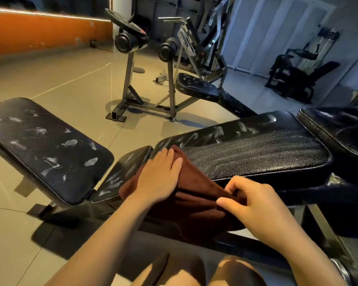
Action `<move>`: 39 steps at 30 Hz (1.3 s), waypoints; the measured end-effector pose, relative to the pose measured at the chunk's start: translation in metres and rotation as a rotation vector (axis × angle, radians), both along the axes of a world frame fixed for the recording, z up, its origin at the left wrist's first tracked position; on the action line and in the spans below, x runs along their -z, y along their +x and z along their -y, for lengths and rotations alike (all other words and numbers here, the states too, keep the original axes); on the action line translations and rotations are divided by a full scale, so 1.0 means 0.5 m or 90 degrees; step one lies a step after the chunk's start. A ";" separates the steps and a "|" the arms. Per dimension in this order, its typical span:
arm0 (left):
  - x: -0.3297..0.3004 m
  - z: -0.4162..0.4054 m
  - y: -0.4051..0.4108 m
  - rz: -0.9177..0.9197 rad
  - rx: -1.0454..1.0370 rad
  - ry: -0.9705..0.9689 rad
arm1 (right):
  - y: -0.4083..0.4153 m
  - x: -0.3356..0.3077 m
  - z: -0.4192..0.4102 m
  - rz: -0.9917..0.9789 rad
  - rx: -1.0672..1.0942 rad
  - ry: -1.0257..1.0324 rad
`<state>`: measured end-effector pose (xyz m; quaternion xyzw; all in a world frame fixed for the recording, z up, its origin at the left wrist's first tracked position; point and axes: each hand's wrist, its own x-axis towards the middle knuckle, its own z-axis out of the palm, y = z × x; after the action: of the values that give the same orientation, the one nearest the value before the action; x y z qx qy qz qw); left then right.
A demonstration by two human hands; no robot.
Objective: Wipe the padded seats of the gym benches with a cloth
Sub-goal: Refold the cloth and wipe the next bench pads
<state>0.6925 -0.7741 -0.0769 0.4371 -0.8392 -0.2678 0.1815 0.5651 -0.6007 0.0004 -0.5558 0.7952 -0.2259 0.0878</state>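
The left hand (161, 176) lies flat, fingers straight, pressing the brown cloth (194, 203) onto the near end of the long black seat (256, 151). The right hand (254, 205) pinches a fold of the cloth at the seat's front edge, with the rest of the cloth hanging down. Part of the cloth lies over the small pad (124, 168) beside the seat. Another seat (43, 147) with white marks sits to the left, apart.
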 end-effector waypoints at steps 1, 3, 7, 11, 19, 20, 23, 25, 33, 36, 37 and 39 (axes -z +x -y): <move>-0.015 0.010 -0.015 0.010 0.033 0.009 | -0.004 -0.003 -0.003 0.011 0.004 -0.011; -0.035 0.020 -0.037 0.028 0.068 0.023 | -0.009 -0.008 -0.016 0.034 0.010 -0.029; -0.059 -0.032 -0.063 0.001 0.079 -0.003 | -0.040 -0.024 -0.059 0.004 0.073 -0.022; -0.090 -0.102 -0.098 -0.077 0.102 -0.089 | -0.076 -0.049 -0.089 -0.017 0.144 -0.036; -0.004 -0.070 0.013 -0.180 0.052 -0.074 | -0.031 -0.017 -0.050 -0.040 0.081 -0.032; 0.010 -0.061 0.033 -0.210 -0.005 -0.041 | -0.013 -0.007 -0.037 -0.045 0.048 -0.019; 0.037 -0.040 0.069 -0.196 -0.094 0.042 | 0.022 0.011 0.001 -0.070 -0.008 0.024; 0.037 -0.041 0.065 -0.100 -0.056 -0.004 | 0.013 0.008 0.007 -0.061 0.000 0.020; -0.113 -0.105 -0.105 -0.059 0.145 -0.105 | -0.115 -0.081 -0.103 0.010 0.085 -0.083; -0.152 -0.135 -0.165 -0.064 0.171 -0.105 | -0.156 -0.093 -0.149 0.023 0.117 -0.127; -0.167 -0.148 -0.181 -0.066 0.179 -0.112 | -0.166 -0.095 -0.160 0.022 0.120 -0.136; -0.195 -0.172 -0.209 -0.078 0.199 -0.125 | -0.181 -0.100 -0.180 0.023 0.129 -0.157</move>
<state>0.5882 -0.6882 0.0208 0.2646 -0.9064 -0.2358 0.2298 0.4748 -0.5106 0.0505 -0.4751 0.8117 -0.3397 0.0102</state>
